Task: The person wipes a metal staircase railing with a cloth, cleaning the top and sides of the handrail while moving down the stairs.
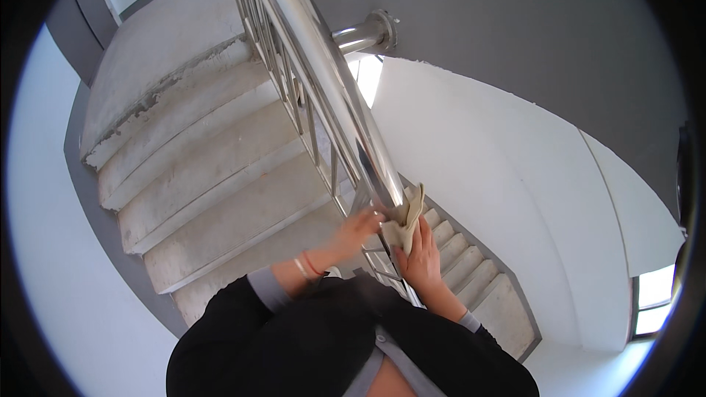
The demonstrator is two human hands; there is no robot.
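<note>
A beige cloth (409,226) is draped over the thick, polished stainless steel handrail (353,104) just in front of my body. My right hand (423,259) holds the cloth against the rail's right side, fingers pointing up along it. On the other side of the rail is my left hand (357,234), blurred, its fingertips close to the cloth's left edge. Whether those fingers grip the cloth or the rail cannot be made out. A red band (312,263) and a pale bracelet circle the left wrist.
Concrete steps (237,176) with rough edges lie left of the metal balusters (309,132). Another flight (469,259) descends below on the right. A short steel bracket (364,35) joins the handrail to the grey wall surface (485,27). A window (653,303) shows at the lower right.
</note>
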